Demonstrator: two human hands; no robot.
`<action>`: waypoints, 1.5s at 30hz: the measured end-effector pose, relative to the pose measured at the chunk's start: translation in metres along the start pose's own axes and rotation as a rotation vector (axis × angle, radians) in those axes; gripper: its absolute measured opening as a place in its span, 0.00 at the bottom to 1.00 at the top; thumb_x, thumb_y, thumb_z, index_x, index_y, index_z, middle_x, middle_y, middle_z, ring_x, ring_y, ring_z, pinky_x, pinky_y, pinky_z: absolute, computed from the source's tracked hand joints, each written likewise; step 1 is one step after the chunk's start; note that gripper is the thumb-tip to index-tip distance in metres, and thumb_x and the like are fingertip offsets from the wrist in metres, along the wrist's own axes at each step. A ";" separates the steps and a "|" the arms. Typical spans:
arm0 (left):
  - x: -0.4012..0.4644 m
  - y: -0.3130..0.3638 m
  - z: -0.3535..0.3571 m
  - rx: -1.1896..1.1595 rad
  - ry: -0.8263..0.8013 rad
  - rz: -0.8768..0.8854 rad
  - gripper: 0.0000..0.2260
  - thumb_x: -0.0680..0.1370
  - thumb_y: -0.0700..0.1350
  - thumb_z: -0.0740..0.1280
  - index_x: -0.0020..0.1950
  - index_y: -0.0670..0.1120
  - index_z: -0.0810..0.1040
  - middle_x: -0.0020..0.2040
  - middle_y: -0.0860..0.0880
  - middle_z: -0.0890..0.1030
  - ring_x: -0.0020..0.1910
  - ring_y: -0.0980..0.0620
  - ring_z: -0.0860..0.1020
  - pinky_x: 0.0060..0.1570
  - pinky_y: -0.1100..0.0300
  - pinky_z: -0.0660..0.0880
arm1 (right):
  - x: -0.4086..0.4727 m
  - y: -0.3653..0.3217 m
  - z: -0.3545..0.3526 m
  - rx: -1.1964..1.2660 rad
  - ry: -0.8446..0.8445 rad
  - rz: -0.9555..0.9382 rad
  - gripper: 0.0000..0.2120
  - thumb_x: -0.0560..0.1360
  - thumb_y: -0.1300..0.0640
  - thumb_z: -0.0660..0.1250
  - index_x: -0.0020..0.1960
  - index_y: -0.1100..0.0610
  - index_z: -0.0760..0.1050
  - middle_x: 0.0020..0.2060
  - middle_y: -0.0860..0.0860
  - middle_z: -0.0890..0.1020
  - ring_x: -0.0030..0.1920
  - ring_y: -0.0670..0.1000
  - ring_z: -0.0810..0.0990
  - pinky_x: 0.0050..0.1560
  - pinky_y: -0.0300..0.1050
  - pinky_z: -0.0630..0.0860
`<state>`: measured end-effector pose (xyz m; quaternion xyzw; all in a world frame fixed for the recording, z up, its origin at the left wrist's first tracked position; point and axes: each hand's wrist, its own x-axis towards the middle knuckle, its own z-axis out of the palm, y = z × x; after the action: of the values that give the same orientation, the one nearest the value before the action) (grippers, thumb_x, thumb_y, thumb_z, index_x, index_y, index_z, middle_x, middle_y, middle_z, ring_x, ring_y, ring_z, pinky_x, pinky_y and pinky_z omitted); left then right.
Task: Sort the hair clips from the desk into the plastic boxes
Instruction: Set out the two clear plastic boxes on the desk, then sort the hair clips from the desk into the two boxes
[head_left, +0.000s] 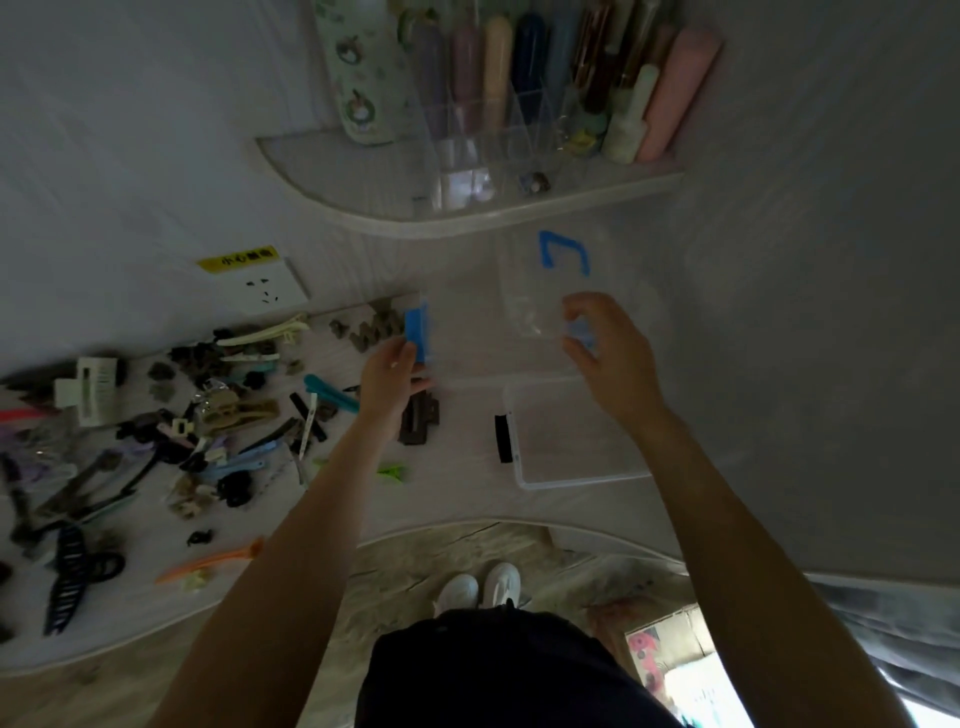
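Both bare arms reach out over the pale worktop (457, 499). The left hand (392, 376) pinches a blue latch (417, 334) on one side of a clear plastic box (524, 306), and the right hand (610, 345) grips what seems to be a matching blue latch on the other side, though blur hides its shape. A second clear box (571, 434) lies flat on the worktop just below the right hand. A scattered pile of hair clips (171, 431) covers the worktop's left side. A dark brown clip (418, 421) lies just beneath the left hand.

Dim indoor light, soft blur throughout, wide-angle bending at edges
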<state>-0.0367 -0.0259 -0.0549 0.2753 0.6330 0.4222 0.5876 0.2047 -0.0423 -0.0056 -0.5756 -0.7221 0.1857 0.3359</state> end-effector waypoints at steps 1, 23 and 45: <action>0.002 0.001 -0.004 -0.048 -0.013 -0.036 0.16 0.82 0.41 0.56 0.69 0.38 0.66 0.47 0.45 0.77 0.42 0.51 0.78 0.44 0.56 0.79 | 0.000 0.004 -0.003 0.000 0.014 0.024 0.13 0.74 0.64 0.63 0.59 0.59 0.71 0.56 0.54 0.77 0.55 0.48 0.74 0.56 0.32 0.68; -0.006 0.007 0.027 0.322 -0.115 0.150 0.33 0.71 0.37 0.71 0.72 0.48 0.61 0.57 0.48 0.73 0.48 0.54 0.77 0.52 0.53 0.78 | -0.006 0.012 -0.019 -0.742 -0.001 0.106 0.23 0.69 0.64 0.66 0.62 0.68 0.71 0.69 0.64 0.68 0.70 0.62 0.66 0.68 0.56 0.64; -0.141 -0.102 -0.160 1.074 0.665 -0.003 0.37 0.66 0.53 0.75 0.71 0.50 0.64 0.73 0.41 0.61 0.70 0.36 0.59 0.64 0.40 0.60 | -0.085 -0.084 0.130 -0.150 -0.686 0.142 0.43 0.70 0.49 0.71 0.75 0.47 0.47 0.75 0.58 0.46 0.71 0.63 0.57 0.66 0.56 0.64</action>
<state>-0.1559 -0.2288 -0.0775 0.3849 0.9059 0.1077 0.1400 0.0636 -0.1307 -0.0655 -0.5516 -0.7626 0.3374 0.0169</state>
